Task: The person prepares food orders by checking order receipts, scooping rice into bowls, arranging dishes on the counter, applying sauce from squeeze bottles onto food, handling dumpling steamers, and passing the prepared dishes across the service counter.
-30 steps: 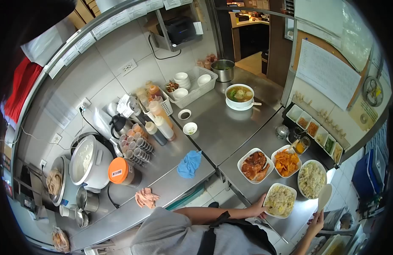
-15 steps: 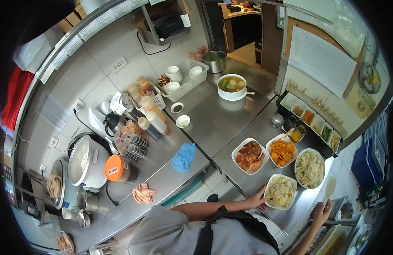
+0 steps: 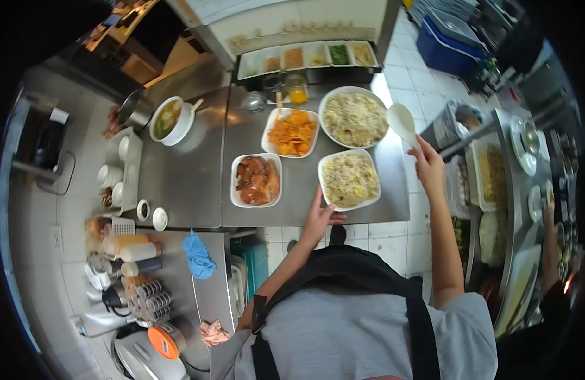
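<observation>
At the counter's near edge, a square white bowl of fried rice is steadied by my left hand, its fingers against the bowl's lower left side. My right hand grips the handle of a large white serving spoon. The spoon's head is beside the right rim of a round white bowl heaped with fried rice. To the left stand a square bowl of glazed browned meat and a square bowl of orange crispy pieces.
Behind the bowls are a condiment rack and a jar of yellow liquid. A soup bowl stands on the left. A blue cloth lies near sauce bottles. Shelving is on the right, with another person's arm beyond.
The view has swung to the right. My right hand has lifted the spoon from low beside the counter to the round rice bowl's side. My left hand stays at the square rice bowl.
</observation>
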The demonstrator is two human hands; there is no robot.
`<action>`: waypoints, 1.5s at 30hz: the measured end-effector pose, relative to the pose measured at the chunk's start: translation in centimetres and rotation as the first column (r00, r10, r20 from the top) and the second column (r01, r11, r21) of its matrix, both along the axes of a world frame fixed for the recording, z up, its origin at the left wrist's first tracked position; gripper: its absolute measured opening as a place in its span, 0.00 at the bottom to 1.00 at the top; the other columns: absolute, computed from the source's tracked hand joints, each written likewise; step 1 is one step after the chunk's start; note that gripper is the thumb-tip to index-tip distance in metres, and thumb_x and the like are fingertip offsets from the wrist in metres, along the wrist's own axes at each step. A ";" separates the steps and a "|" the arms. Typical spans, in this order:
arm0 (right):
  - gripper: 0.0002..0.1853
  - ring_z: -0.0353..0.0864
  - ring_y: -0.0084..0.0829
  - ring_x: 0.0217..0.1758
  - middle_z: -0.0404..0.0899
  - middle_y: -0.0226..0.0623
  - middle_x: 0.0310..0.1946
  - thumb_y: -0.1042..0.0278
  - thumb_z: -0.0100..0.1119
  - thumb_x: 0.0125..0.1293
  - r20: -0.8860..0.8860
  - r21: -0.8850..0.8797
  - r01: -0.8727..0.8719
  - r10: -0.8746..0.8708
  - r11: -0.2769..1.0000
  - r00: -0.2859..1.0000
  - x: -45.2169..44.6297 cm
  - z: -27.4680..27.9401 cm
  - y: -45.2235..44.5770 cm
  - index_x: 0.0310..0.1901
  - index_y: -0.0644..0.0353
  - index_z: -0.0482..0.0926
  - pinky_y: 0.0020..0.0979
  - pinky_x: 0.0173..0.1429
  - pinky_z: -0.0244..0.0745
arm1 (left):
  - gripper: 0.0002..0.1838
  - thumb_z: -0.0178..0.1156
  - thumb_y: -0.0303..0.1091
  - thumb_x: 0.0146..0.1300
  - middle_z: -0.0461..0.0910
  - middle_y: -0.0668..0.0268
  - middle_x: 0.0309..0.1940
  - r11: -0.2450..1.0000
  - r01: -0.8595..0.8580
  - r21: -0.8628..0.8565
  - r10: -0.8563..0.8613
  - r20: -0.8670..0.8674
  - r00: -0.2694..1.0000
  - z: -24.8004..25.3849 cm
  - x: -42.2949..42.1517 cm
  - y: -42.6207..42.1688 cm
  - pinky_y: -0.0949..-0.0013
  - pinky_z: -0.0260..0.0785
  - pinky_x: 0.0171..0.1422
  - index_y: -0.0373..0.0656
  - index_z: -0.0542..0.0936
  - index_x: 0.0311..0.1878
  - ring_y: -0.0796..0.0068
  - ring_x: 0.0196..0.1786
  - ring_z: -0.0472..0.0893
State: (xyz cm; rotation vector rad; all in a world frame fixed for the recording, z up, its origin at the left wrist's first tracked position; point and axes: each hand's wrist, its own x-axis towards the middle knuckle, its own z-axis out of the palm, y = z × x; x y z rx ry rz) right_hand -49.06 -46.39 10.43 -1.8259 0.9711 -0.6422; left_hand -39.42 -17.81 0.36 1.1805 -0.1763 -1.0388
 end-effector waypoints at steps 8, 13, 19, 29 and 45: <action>0.19 0.71 0.15 0.21 0.85 0.33 0.26 0.66 0.56 0.67 -0.131 -0.040 -0.017 0.012 0.999 0.991 1.0 0.4 2.6 0.58 0.57 0.77 0.23 0.28 0.68 | 0.25 0.47 0.33 0.72 0.77 0.66 0.29 0.955 -0.271 0.119 0.189 0.461 0.867 0.6 1.5 2.8 0.77 0.71 0.30 0.46 0.60 0.71 0.83 0.25 0.74; 0.19 0.74 0.18 0.21 0.84 0.36 0.25 0.66 0.55 0.67 -0.154 -0.032 -0.062 0.057 0.998 0.986 2.5 0.2 3.9 0.57 0.62 0.77 0.25 0.29 0.70 | 0.21 0.48 0.31 0.71 0.74 0.69 0.25 0.906 -0.376 0.196 0.235 0.508 0.829 0.3 2.8 4.5 0.81 0.66 0.23 0.42 0.67 0.66 0.87 0.21 0.70; 0.19 0.70 0.18 0.16 0.82 0.32 0.22 0.66 0.55 0.67 -0.109 0.167 -0.073 0.092 0.983 0.990 7.5 -1.1 3.7 0.56 0.64 0.77 0.25 0.21 0.67 | 0.16 0.50 0.30 0.70 0.73 0.71 0.19 0.871 -0.456 0.182 0.274 0.589 0.760 0.4 2.6 3.6 0.80 0.63 0.20 0.40 0.73 0.58 0.87 0.17 0.68; 0.24 0.59 0.14 0.18 0.80 0.33 0.33 0.66 0.55 0.68 0.332 0.630 -0.221 -0.002 0.744 0.943 7.2 -3.6 3.1 0.64 0.61 0.69 0.18 0.18 0.54 | 0.14 0.51 0.31 0.69 0.72 0.72 0.19 0.875 -0.459 0.155 0.275 0.623 0.733 -1.1 2.6 4.0 0.82 0.61 0.20 0.41 0.74 0.56 0.89 0.18 0.68; 0.20 0.54 0.10 0.14 0.77 0.27 0.31 0.68 0.52 0.70 0.231 0.596 -0.336 0.246 0.729 0.941 -0.7 1.4 3.2 0.63 0.56 0.71 0.15 0.15 0.48 | 0.13 0.51 0.30 0.69 0.72 0.72 0.19 0.883 -0.436 0.171 0.218 0.674 0.706 -1.6 2.8 4.2 0.82 0.61 0.19 0.41 0.74 0.54 0.89 0.17 0.67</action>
